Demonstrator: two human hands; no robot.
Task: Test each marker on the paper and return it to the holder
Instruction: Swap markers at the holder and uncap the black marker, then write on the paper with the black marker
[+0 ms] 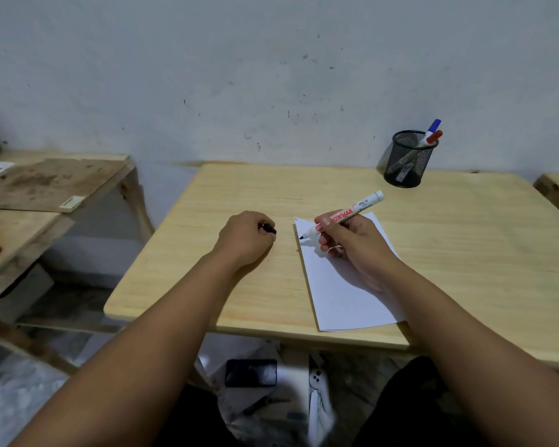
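The right hand (349,243) pinches the uncapped marker (342,217), barrel slanting up and away behind the fingers, tip just off the paper (346,291) ahead-left; the left hand (246,237) curls round its black cap (268,228); the holder (405,159) stands well beyond.

The marker (342,217) in the right hand's (352,243) grip has a white barrel with red lettering and a black tip just beyond the fingers. The cap (268,228) in the left hand's (246,237) grip is black. The paper (346,295) under the right grip is plain white. The worktop (246,285) is pale yellow wood with a fine grain pattern. The holder (404,162), beyond the right grip, is black wire mesh. It contains a blue-capped marker (434,124) and a red-capped marker (435,136), both with white barrels. The wall (239,75) is off-white with dark specks.
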